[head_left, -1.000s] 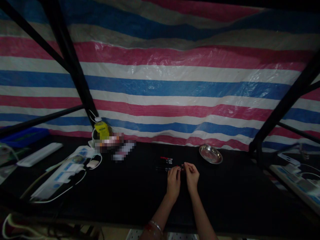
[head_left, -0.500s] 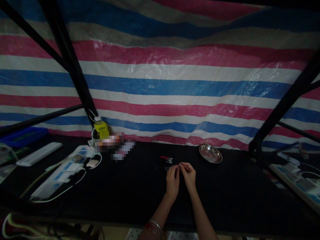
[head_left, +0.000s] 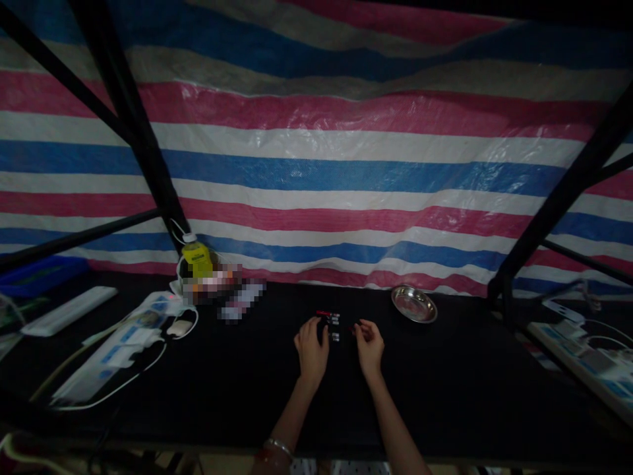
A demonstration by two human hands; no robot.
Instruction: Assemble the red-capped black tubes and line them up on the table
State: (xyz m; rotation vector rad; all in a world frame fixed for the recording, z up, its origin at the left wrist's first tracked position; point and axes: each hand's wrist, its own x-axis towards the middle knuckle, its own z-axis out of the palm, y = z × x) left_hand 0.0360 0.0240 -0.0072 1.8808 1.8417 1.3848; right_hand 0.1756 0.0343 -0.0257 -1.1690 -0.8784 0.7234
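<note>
A small row of slim tubes, one red and the others dark with shiny silver or clear ends, lies on the black tabletop. My left hand is over the left ends of this row, fingers bent and the thumb apart from the index finger; it hides part of the dark tubes. To the right of the row, my right hand has its thumb and fingertips pinched on a small dark-reddish piece, too small and dim to name. A round, shallow metal dish lies beyond my right hand.
Power strips with cables lie at left, near a yellow bottle and blurred items. A blue tray sits farther left. Black frame posts rise on both sides before a striped sheet. More electrical gear is at right.
My hands, close together before, have parted. The left has moved left onto the row of tubes, while the right stays nearly in place, still pinching. The view has shifted slightly.
</note>
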